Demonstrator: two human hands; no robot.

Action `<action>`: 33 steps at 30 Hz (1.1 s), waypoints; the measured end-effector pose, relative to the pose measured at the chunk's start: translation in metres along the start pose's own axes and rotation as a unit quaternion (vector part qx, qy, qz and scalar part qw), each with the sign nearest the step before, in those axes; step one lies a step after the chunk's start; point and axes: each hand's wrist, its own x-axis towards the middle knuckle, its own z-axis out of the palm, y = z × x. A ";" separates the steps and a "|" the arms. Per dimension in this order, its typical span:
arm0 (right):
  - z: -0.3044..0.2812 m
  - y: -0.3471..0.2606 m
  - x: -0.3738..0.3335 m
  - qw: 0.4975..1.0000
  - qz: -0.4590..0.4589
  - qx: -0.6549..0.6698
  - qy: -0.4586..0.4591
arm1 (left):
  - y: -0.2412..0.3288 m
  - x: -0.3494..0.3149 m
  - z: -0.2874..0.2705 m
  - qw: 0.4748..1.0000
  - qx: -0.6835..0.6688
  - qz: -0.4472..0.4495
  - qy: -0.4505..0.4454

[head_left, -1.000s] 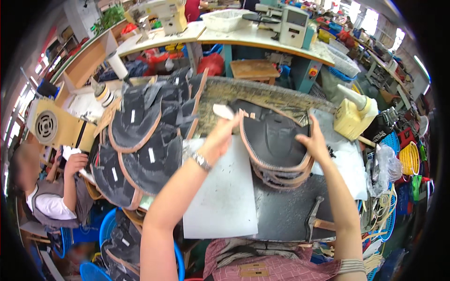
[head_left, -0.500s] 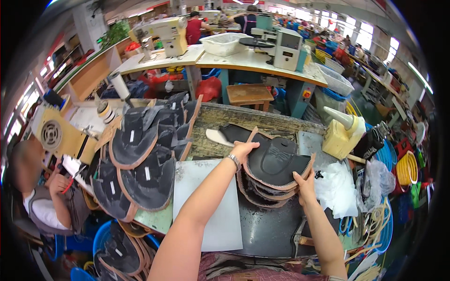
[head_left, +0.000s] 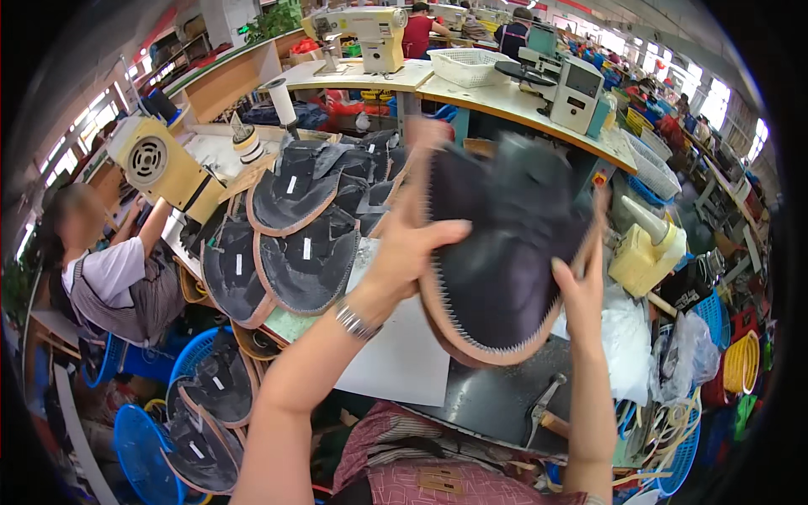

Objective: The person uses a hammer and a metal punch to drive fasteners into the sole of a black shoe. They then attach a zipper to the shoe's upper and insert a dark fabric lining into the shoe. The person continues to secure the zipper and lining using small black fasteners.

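Raised above the bench in front of me is a stack of black shoe uppers (head_left: 505,261) with tan zigzag-stitched edges, slightly blurred by motion. My left hand (head_left: 400,257) grips its left edge, thumb lying across the top piece. On the opposite edge my right hand (head_left: 582,295) has its thumb on the front and its fingers behind, partly hidden. How many pieces the stack holds cannot be made out. To the left, more black shoe uppers (head_left: 307,261) with small white tags lie in overlapping piles. Beneath my hands a pale sheet (head_left: 404,362) lies on the dark bench top (head_left: 488,404).
A wooden-handled metal tool (head_left: 547,408) lies near the bench's front edge. At right stand a yellow container (head_left: 644,261) and crumpled white plastic (head_left: 627,345). A person (head_left: 118,252) sits left beside a sewing machine (head_left: 156,164). Blue baskets (head_left: 147,454) with uppers stand lower left.
Both hands have lifted the stack of shoe uppers off the bench and tilted it upright, toward me. The head view has swung, so the surroundings sit further right.
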 end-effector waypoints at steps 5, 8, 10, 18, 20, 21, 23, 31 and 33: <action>0.101 -0.087 0.016 0.949 -0.255 -0.165 -0.081 | 0.018 -0.065 -0.021 0.922 -0.006 0.285 0.262; 0.186 -0.070 0.006 0.924 -0.275 -0.256 -0.069 | -0.045 -0.073 -0.043 0.913 -0.060 0.219 0.338; 0.230 -0.044 0.012 0.884 -0.322 -0.297 -0.165 | -0.130 -0.092 -0.106 0.942 -0.086 0.068 0.318; 0.239 0.048 0.023 0.780 -0.369 -0.281 -0.420 | -0.012 -0.136 -0.098 0.519 0.793 0.262 -0.180; 0.211 0.038 0.030 0.780 -0.407 -0.281 -0.382 | 0.014 -0.081 -0.122 0.485 0.835 0.151 -0.211; 0.195 0.032 0.030 0.781 -0.425 -0.278 -0.362 | 0.023 -0.062 -0.129 0.462 0.850 0.112 -0.227; 0.155 0.015 0.026 0.809 -0.389 -0.263 -0.353 | 0.015 -0.043 -0.164 0.466 0.853 0.075 -0.225; -0.099 0.018 -0.012 0.798 -0.137 -0.492 -0.320 | -0.052 -0.108 0.074 0.793 0.229 -0.051 -0.562; -0.134 0.009 -0.037 0.767 -0.100 -0.533 -0.342 | -0.051 -0.165 0.129 0.642 0.031 -0.326 -0.694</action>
